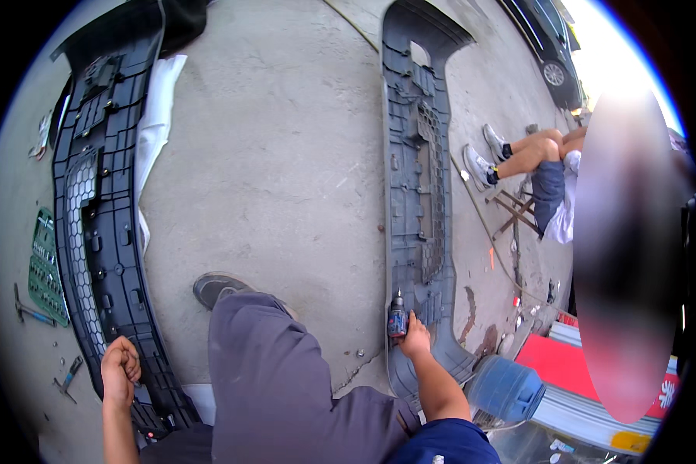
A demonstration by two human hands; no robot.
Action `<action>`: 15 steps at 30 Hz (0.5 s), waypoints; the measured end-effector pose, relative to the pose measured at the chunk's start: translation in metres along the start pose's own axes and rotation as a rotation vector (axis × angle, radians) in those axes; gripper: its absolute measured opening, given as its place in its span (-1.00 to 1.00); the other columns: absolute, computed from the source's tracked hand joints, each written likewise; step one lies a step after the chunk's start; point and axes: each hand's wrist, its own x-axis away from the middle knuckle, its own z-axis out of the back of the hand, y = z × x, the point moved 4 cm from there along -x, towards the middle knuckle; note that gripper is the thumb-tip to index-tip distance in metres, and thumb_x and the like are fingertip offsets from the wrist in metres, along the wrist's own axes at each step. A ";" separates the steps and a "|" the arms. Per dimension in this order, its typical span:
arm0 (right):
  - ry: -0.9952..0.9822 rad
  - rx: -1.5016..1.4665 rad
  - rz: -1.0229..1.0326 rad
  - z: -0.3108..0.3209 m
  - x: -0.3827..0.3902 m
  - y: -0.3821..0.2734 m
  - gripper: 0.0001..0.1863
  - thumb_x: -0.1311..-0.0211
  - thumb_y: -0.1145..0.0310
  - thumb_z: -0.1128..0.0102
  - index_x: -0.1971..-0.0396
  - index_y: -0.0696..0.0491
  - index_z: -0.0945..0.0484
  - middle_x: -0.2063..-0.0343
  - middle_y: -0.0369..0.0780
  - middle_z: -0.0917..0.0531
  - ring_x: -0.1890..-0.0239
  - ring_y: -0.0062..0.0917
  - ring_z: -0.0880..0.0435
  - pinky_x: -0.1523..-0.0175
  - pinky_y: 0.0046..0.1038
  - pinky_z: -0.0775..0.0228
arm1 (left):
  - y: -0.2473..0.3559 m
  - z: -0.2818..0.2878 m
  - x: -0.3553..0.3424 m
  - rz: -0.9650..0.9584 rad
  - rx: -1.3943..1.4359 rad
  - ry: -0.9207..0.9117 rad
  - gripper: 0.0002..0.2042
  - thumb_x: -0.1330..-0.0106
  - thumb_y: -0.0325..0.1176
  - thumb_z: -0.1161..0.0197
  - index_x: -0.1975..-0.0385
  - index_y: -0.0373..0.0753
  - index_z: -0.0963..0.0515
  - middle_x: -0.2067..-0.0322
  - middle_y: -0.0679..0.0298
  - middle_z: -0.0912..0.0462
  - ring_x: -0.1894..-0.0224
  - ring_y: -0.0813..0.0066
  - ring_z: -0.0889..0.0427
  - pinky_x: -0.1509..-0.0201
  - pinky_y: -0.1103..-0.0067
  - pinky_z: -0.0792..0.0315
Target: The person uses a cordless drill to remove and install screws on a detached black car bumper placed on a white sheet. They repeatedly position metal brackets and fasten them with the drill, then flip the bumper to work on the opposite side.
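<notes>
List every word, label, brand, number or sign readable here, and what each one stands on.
No words or numbers can be read.
Power drill at the right hand: markings too small to read.
Red panel, lower right: white emblem, no legible wording.
Pale label at the lower edge: too small to read.

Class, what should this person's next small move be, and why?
Probably to firm up the right hand on the drill: the hand is right beside it, at the near end of the right bumper panel, though the picture doesn't show whether the fingers wrap the handle.
</notes>
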 end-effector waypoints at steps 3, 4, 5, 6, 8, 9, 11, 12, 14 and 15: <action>0.056 -0.107 0.066 0.014 -0.008 -0.014 -0.02 -0.22 0.43 -0.46 -0.62 0.16 -0.17 -0.23 0.14 -0.66 -0.32 0.10 -0.62 -0.44 -0.02 -0.47 | 0.014 0.021 0.017 -0.083 0.114 0.098 -0.81 -0.44 -0.40 0.05 0.40 -0.25 -0.47 0.69 0.47 -0.21 0.68 0.71 -0.12 0.61 0.62 -0.06; 0.095 -0.092 0.144 0.030 0.004 -0.019 -0.02 -0.27 0.40 -0.45 -0.64 0.14 -0.13 -0.31 0.08 -0.62 -0.36 0.06 -0.58 -0.47 -0.05 -0.42 | 0.014 0.028 0.032 -0.108 0.146 0.131 -0.81 -0.46 -0.41 0.04 0.37 -0.27 -0.49 0.68 0.47 -0.22 0.67 0.71 -0.13 0.59 0.62 -0.06; 0.145 -0.049 0.208 0.048 0.015 -0.020 -0.05 -0.32 0.40 -0.41 -0.64 0.16 -0.11 -0.23 0.16 -0.67 -0.27 0.14 -0.64 -0.40 0.00 -0.46 | 0.012 0.035 0.046 -0.133 0.173 0.170 -0.81 -0.48 -0.41 0.03 0.35 -0.29 -0.51 0.67 0.47 -0.23 0.66 0.71 -0.14 0.58 0.62 -0.07; 0.083 -0.130 0.109 0.078 0.026 -0.037 -0.05 -0.32 0.40 -0.40 -0.64 0.15 -0.11 -0.14 0.23 -0.70 -0.17 0.22 -0.69 -0.33 0.06 -0.49 | 0.011 0.044 0.065 -0.169 0.221 0.216 -0.82 -0.49 -0.41 0.02 0.33 -0.29 -0.51 0.67 0.46 -0.23 0.66 0.71 -0.13 0.58 0.61 -0.07; 0.223 -0.158 0.010 0.101 0.014 -0.021 -0.13 -0.26 0.42 -0.42 -0.57 0.13 -0.26 -0.12 0.23 -0.72 -0.14 0.20 -0.73 -0.26 0.02 -0.53 | 0.000 0.070 0.108 -0.240 0.334 0.293 -0.83 -0.50 -0.42 0.01 0.29 -0.31 -0.52 0.66 0.46 -0.24 0.65 0.70 -0.14 0.55 0.61 -0.09; 0.474 -0.220 0.502 0.111 -0.051 0.030 -0.21 -0.34 0.37 -0.47 -0.50 0.18 -0.31 0.00 0.06 -0.77 0.04 -0.05 -0.80 -0.11 -0.14 -0.61 | -0.017 0.092 0.132 -0.276 0.427 0.345 -0.83 -0.51 -0.42 0.01 0.28 -0.31 -0.52 0.65 0.46 -0.25 0.63 0.70 -0.15 0.53 0.60 -0.10; 0.427 -0.235 0.251 0.189 -0.047 -0.073 0.09 -0.34 0.10 -0.52 -0.54 0.38 0.03 -0.17 0.12 -0.69 -0.16 -0.12 -0.74 -0.31 -0.23 -0.51 | -0.016 0.111 0.183 -0.391 0.440 0.504 -0.82 -0.52 -0.42 0.01 0.26 -0.32 -0.52 0.64 0.46 -0.25 0.61 0.70 -0.15 0.50 0.61 -0.11; 0.406 -0.280 0.352 0.237 -0.050 -0.149 0.28 -0.34 -0.03 -0.54 -0.56 0.48 0.21 -0.25 0.16 -0.66 -0.26 -0.15 -0.70 -0.41 -0.27 -0.46 | -0.028 0.125 0.216 -0.422 0.461 0.619 -0.82 -0.53 -0.42 0.02 0.25 -0.32 -0.52 0.63 0.46 -0.26 0.59 0.70 -0.16 0.48 0.61 -0.11; 0.341 -0.446 0.714 0.317 -0.011 -0.309 0.13 -0.39 -0.05 -0.54 -0.43 0.45 0.06 -0.16 0.05 -0.65 -0.17 -0.30 -0.67 -0.33 -0.35 -0.45 | -0.055 0.154 0.272 -0.478 0.448 0.781 -0.81 -0.54 -0.40 0.02 0.23 -0.33 -0.52 0.62 0.46 -0.26 0.57 0.71 -0.17 0.46 0.62 -0.13; 0.250 -0.537 0.973 0.346 0.018 -0.406 -0.22 -0.45 0.07 -0.52 -0.28 0.31 -0.27 0.02 -0.10 -0.68 0.02 -0.41 -0.66 -0.14 -0.38 -0.49 | -0.089 0.164 0.305 -0.488 0.455 0.885 -0.81 -0.54 -0.39 0.02 0.23 -0.33 -0.52 0.61 0.46 -0.27 0.56 0.72 -0.18 0.45 0.62 -0.13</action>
